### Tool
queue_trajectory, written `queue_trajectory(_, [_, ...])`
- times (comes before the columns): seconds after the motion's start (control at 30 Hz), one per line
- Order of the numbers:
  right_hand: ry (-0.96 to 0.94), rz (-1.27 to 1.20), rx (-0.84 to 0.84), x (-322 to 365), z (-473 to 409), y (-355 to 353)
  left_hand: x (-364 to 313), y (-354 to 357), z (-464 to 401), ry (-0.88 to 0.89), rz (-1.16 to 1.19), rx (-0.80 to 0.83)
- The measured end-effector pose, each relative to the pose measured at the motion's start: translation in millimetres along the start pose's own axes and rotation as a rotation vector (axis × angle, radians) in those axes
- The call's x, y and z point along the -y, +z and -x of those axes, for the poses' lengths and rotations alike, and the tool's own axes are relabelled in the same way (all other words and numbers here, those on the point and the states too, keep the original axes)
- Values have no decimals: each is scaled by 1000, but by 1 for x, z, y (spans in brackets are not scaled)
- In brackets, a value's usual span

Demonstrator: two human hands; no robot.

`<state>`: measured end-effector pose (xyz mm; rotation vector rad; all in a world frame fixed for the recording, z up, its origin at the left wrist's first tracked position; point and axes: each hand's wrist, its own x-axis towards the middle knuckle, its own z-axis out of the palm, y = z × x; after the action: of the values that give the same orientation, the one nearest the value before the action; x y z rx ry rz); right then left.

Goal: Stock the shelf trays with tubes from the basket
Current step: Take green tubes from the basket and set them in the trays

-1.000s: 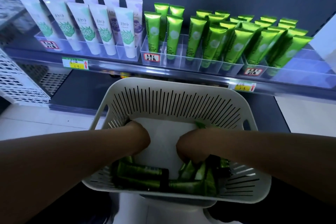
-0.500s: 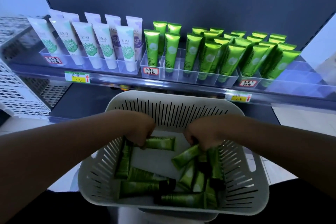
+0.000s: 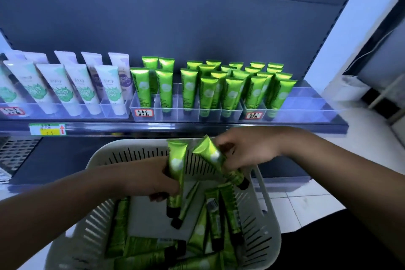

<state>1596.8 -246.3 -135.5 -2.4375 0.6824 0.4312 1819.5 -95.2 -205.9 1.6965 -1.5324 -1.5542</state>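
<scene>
**Green tubes in both hands over the basket**

Glossy green foil-look tubes, black caps. My left hand (image 3: 153,180) is wrapped round one green tube (image 3: 177,173), held nearly upright w/ crimped end up, cap down. My right hand (image 3: 245,153) pinches a second tube (image 3: 213,159) near its crimped end; it slants down to the right, cap low. Both hang above the basket (image 3: 268,226), a pale plastic tub w/ slotted walls and rounded corners. More loose tubes (image 3: 217,221) lie jumbled on its floor, mostly right side & front.

Writing: the shelf's green tubes (image 3: 232,92) read "Chamomile" down the side, w/ a pale round mark. They stand caps down in clear plastic trays (image 3: 221,114); the rightmost tray section (image 3: 306,103) holds none. Handwritten red-bordered tags (image 3: 143,113) on tray fronts, not legible to me. White tubes (image 3: 63,87) w/ green leaf print stand at left, a purple-print one (image 3: 123,79) behind. A yellow-green price strip (image 3: 47,130) w/ red arrow sits on the shelf edge (image 3: 197,126).

Dark blue-grey back panel, pale tiled floor (image 3: 306,208) at right, white wall (image 3: 350,28) beyond.
</scene>
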Motion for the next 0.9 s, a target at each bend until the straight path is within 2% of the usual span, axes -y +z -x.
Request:
queue_trajectory(0.2, [-1, -294, -162, -2, 14, 2, -39, 23, -3, 134, 156, -104])
queue_trajectory(0.43, [-89, -685, -511, 2, 20, -4, -88, 36, -20, 216, 439, -479])
queue_trajectory(0.5, [-113, -716, -595, -1, 28, -10, -94, 33, -21, 289, 336, -560])
queue_trajectory(0.6, [-144, -699, -725, -13, 48, -27, -104, 24, -14, 400, -95, -584])
queue_trajectory(0.63, [-162, -690, -769, -18, 56, -36, -110, 22, -13, 409, -161, -578])
queue_trajectory(0.7, [-171, -676, -873, -30, 74, -57, -130, 21, -15, 411, -122, -562])
queue_trajectory(0.8, [-144, -652, -1070, -47, 98, -97, -163, 22, -31, 453, 86, -592])
queue_trajectory(0.9, [-94, -641, -1255, -68, 119, -142, -202, 23, -55, 536, 127, -609])
